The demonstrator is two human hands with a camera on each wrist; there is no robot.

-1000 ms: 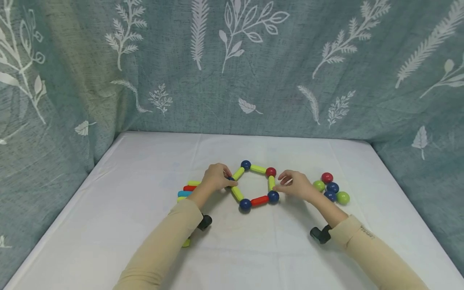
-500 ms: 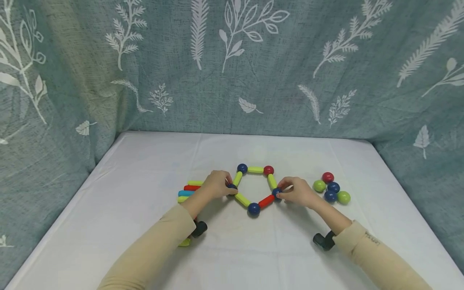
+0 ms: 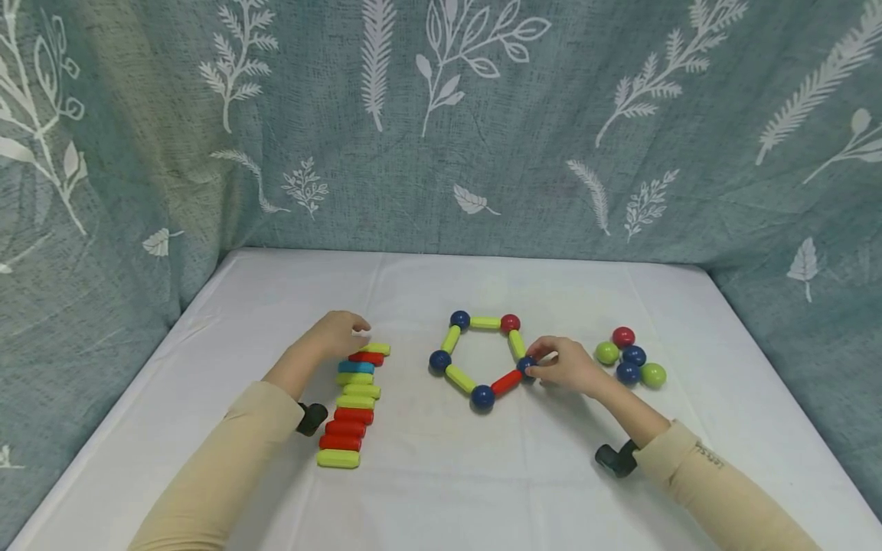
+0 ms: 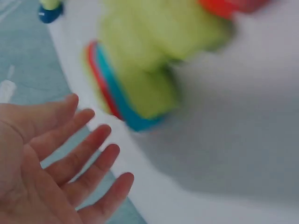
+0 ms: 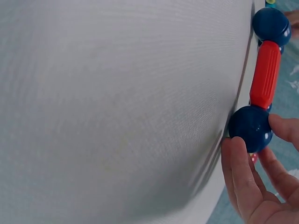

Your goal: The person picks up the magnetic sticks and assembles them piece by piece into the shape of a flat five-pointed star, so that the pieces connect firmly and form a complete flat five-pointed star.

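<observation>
Five-sided ring of balls and rods (image 3: 461,379) lies on white cloth (image 3: 441,490) between my left hand (image 3: 331,334) and my right hand (image 3: 568,366). My right thumb and fingers pinch one corner of it, a blue ball (image 3: 527,366). From there a red rod (image 3: 507,382) runs leftward from those fingers and back toward me, and a red ball (image 3: 510,323) sits beyond them on the ring's far side. My left fingers are loose and spread, well apart from the ring, just beside the far end of a row of loose rods (image 3: 356,402). That row, in green, red and blue, comes back from those fingers toward me. To the right of my right fingers five loose balls (image 3: 634,356) are clustered: two green, two blue and one red.

Creases run across the cloth around my fingers. Beyond my fingertips, and off to both sides of them, hangs a grey-green curtain (image 3: 441,168) printed with white sprigs and leaves. Behind my left fingers a black device (image 3: 312,418) shows at the wrist, and a matching one (image 3: 616,458) at the right. Farther back from my right fingers, near the cuff of the beige sleeve (image 3: 744,497), is a short line of dark lettering (image 3: 708,455), too small for me to read.
</observation>
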